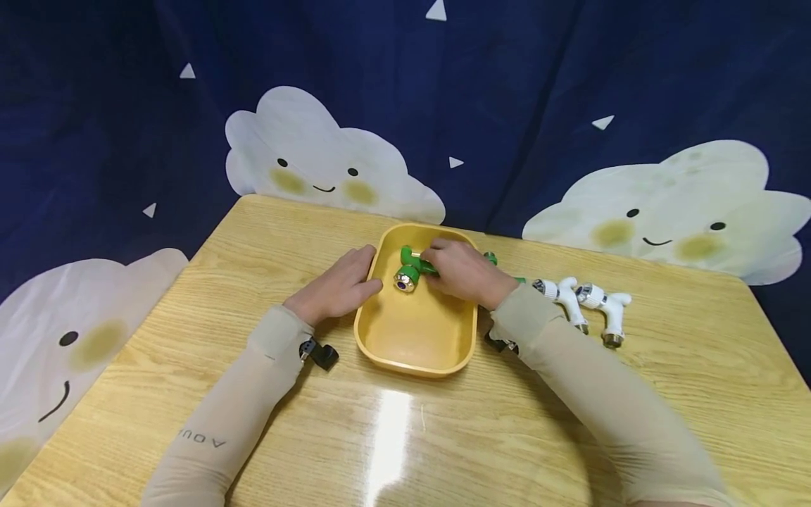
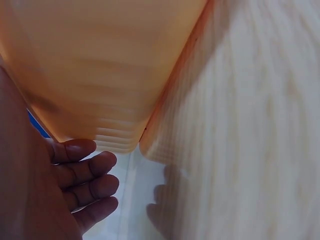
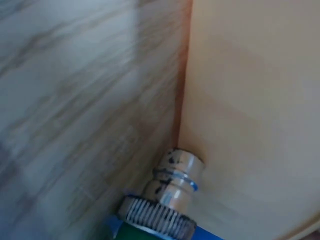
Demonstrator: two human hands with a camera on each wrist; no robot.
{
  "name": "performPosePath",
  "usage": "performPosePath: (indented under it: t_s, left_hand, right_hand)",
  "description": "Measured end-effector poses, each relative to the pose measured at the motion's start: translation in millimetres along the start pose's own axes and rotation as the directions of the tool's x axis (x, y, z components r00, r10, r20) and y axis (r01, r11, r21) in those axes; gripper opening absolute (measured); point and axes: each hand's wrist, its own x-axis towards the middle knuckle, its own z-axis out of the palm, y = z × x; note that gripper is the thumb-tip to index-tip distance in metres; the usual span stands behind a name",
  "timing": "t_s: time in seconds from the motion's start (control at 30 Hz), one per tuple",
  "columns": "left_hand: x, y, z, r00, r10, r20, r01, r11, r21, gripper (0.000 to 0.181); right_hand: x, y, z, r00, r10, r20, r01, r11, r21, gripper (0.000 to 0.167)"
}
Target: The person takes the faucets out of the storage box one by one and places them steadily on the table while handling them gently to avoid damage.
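A yellow plastic bin (image 1: pixel 415 352) stands on the table. My right hand (image 1: pixel 465 271) reaches over its right side and grips a green tap (image 1: pixel 412 266) with a chrome end, down inside the bin. On the left, my left hand (image 1: pixel 342 285) rests against the bin's rim, its fingers relaxed. The left wrist view shows those fingers (image 2: pixel 92 187) beside the bin's outer wall (image 2: pixel 110 75), loosely bent. Outside the right wall, partly hidden by my right hand and sleeve, are green tap parts (image 1: pixel 491 258). A metal spout with a ribbed ring (image 3: pixel 170 192) lies close to that wall.
Two white taps (image 1: pixel 567 299) with metal ends lie side by side on the wooden table (image 1: pixel 304 436), right of my right forearm. A dark blue curtain (image 1: pixel 494 91) with cloud pictures hangs behind the table. Black camera mounts (image 1: pixel 319 353) sit at both wrists.
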Motion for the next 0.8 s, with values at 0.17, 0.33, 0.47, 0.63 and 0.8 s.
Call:
performPosePath:
  t_s: [0.17,0.33,0.47,0.63,0.8]
  left_hand:
    - [1.0,-0.3,-0.4,1.0,0.0,-0.005,0.0,1.0,0.001,0.036]
    - [-1.7,-0.3,0.7,1.0,0.007,-0.005,-0.007,1.0,-0.005,0.035]
    - [-4.0,-0.7,2.0,1.0,0.012,-0.004,-0.012,1.0,-0.013,0.035]
    - [-4.5,-0.4,2.2,1.0,0.002,-0.001,-0.002,1.0,-0.006,0.035]
    - [-1.9,0.3,-0.3,1.0,-0.008,0.011,0.008,1.0,0.015,0.034]
  right_hand:
    - [0.0,0.2,-0.7,1.0,0.02,0.001,-0.02,0.999,0.027,0.017]
    - [0.5,-1.3,0.4,0.999,0.033,0.019,-0.034,0.998,0.048,0.015]
    - [0.9,-2.4,1.3,0.998,0.047,0.035,-0.049,0.998,0.045,0.018]
    - [2.1,-2.0,2.1,0.998,0.048,0.049,-0.049,0.999,0.013,0.019]
    - [2.1,-0.5,0.8,0.998,0.042,0.037,-0.042,0.999,-0.008,0.016]
